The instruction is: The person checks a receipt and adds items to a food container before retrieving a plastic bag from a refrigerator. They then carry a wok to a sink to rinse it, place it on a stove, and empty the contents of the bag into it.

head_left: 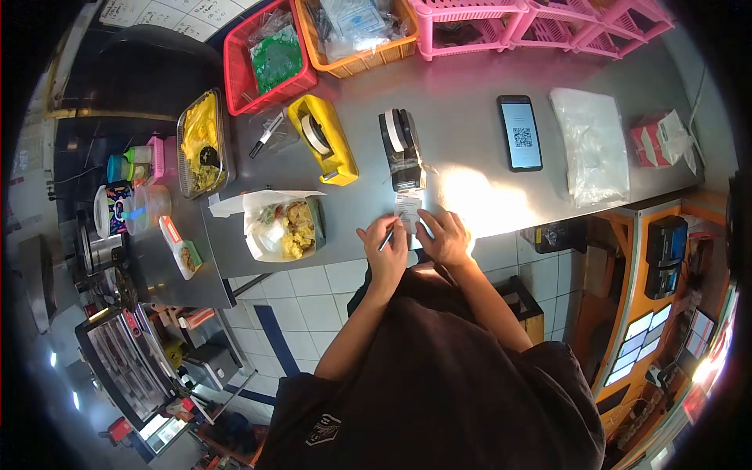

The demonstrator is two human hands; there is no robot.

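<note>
My left hand [385, 254] holds a pen [388, 234] with its tip at a small white paper slip [407, 210] on the steel counter [470, 94]. My right hand [443, 236] rests flat on the slip's right side and pins it down. The slip lies right in front of a black tape dispenser [401, 149]. An open paper box of food [283, 227] sits just left of my left hand, near the counter's front edge.
A yellow tape dispenser [323, 139] and a foil tray of yellow food [202, 141] stand to the left. A phone showing a QR code [520, 131], a stack of plastic bags [591, 145] and a red-white packet [662, 137] lie right. Red [266, 55], orange [360, 35] and pink baskets [540, 23] line the back.
</note>
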